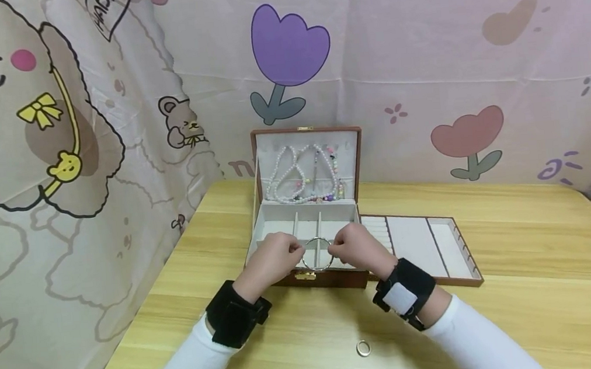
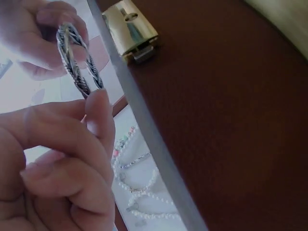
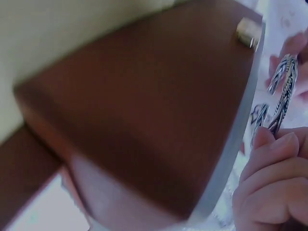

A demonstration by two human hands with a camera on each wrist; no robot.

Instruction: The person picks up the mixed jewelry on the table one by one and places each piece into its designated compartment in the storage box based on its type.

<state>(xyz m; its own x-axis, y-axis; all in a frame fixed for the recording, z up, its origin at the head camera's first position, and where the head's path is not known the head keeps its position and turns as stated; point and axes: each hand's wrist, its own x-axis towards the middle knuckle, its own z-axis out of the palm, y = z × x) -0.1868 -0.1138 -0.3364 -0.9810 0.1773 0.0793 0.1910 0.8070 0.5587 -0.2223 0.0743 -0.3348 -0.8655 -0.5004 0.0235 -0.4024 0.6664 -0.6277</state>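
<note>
A silver braided cuff bracelet (image 3: pixel 288 91) with a gap in its band is held up between both hands, over the front of an open brown jewelry box (image 1: pixel 304 280). My left hand (image 1: pixel 276 256) pinches one side of the bracelet between thumb and fingertip. On the opposite side, my right hand (image 1: pixel 360 248) pinches it too, thumb against finger. Below the hands are the box's white divided compartments (image 1: pixel 333 217). In the left wrist view, the gold clasp (image 2: pixel 131 26) of the box shows just beyond the bracelet.
Pearl and beaded necklaces (image 1: pixel 304 198) hang inside the raised lid. To the right of the box lies a jewelry tray (image 1: pixel 411 239) with a white lining. A gold-toned ring (image 1: pixel 359 352) rests on the wooden table (image 1: pixel 538 304) near the front. A printed curtain (image 1: pixel 394 47) stands behind.
</note>
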